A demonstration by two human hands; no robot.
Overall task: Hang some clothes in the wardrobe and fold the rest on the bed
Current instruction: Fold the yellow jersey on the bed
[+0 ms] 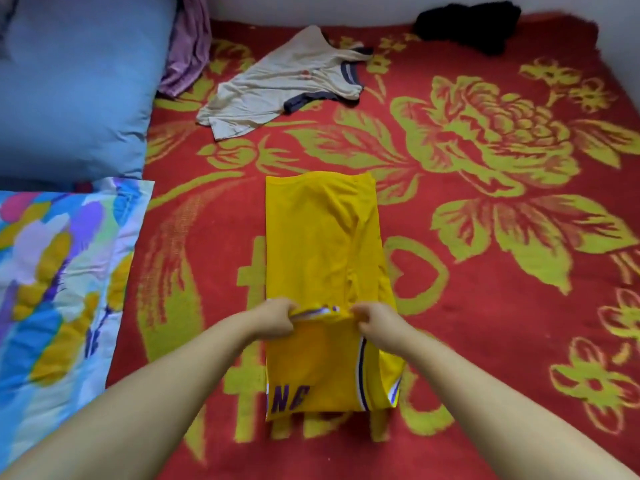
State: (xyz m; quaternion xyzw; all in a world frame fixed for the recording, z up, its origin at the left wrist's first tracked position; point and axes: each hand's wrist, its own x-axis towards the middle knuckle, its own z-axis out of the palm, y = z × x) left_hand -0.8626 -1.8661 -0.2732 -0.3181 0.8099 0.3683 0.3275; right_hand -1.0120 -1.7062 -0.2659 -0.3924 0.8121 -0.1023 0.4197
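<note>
Two hands on the jersey (322, 244), and both are clamped down! Left hand (277, 318) pinches a raised fold with curled fingers, right hand (375, 320) does the same just beside it, the fold's purple-and-white trim showing between them. That fold runs crosswise, about two thirds of the way down the jersey towards the person.

Yellow jersey lies flat on the blanket (485, 306), folded into a narrow strip, long axis running straight away from the person. Its near end shows purple letters "NC" and a striped edge; its far end is a plain straight edge.

Beyond the jersey's far end, a beige shirt (287, 81) with dark trim lies crumpled. Further back and right of the jersey sits a black garment (467, 24). Left of the jersey, a patterned pillow (52, 271); beyond that, a blue pillow (76, 81) with purple cloth (188, 46) beside it.
</note>
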